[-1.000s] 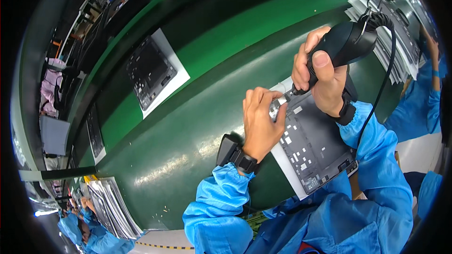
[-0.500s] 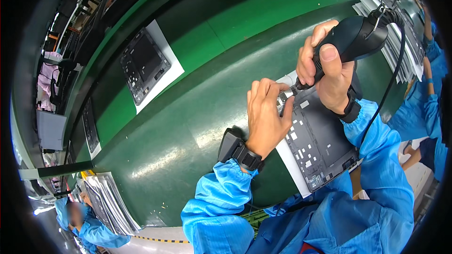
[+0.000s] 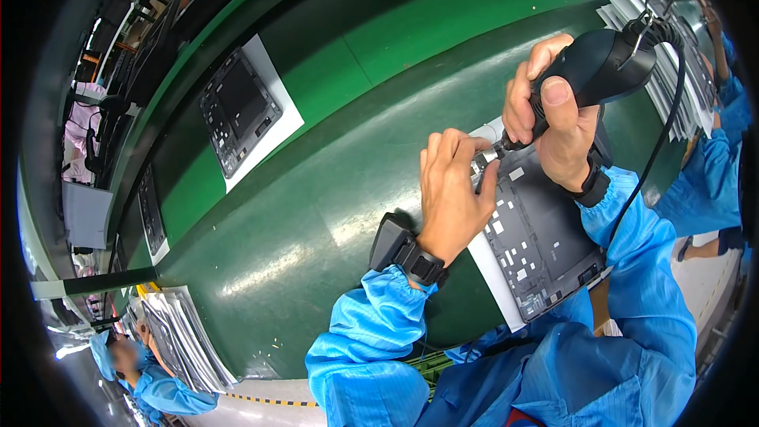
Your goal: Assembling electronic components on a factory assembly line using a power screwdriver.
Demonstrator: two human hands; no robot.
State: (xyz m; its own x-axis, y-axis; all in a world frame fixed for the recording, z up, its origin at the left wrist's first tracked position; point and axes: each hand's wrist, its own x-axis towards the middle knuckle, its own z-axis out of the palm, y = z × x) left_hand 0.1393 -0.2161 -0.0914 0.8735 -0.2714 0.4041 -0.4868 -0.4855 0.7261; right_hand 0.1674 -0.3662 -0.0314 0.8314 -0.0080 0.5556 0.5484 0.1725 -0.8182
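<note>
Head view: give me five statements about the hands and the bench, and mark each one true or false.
1. The right hand grips a black power tool. True.
2. The left hand lies flat on the bench, away from the tool. False: its thumb and a finger hold a small silvery part at the tool's tip.
3. A second dark panel lies on a white sheet, apart from the panel under the hands. True.
4. Both wrists are bare. False: each wears a black band.
5. The bench is white. False: the bench is green.
</note>
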